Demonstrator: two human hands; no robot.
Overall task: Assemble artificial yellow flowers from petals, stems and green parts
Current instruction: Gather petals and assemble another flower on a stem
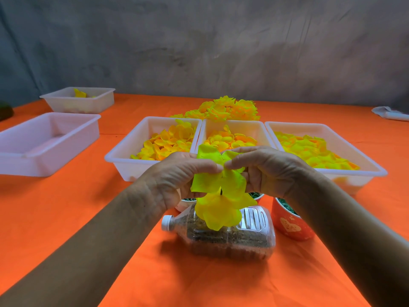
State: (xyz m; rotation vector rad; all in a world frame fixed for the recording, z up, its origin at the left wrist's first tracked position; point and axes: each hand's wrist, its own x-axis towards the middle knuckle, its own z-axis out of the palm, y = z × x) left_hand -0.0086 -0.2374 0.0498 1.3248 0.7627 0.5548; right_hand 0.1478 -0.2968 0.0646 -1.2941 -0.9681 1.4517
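Left hand [177, 176] pinches the yellow petal layers [219, 185] at their centre, steadying them above the capped plastic bottle [221, 235] lying on the orange tablecloth [88, 207]. Right hand [265, 171] pinches the same centre from the opposite side, probably to seat a layer on the thin dark stem [221, 191]. Petals look soft, crinkled, lime-to-yellow, stacked in loose tiers. Three petal trays [327, 129] sit behind, near enough to draw from.
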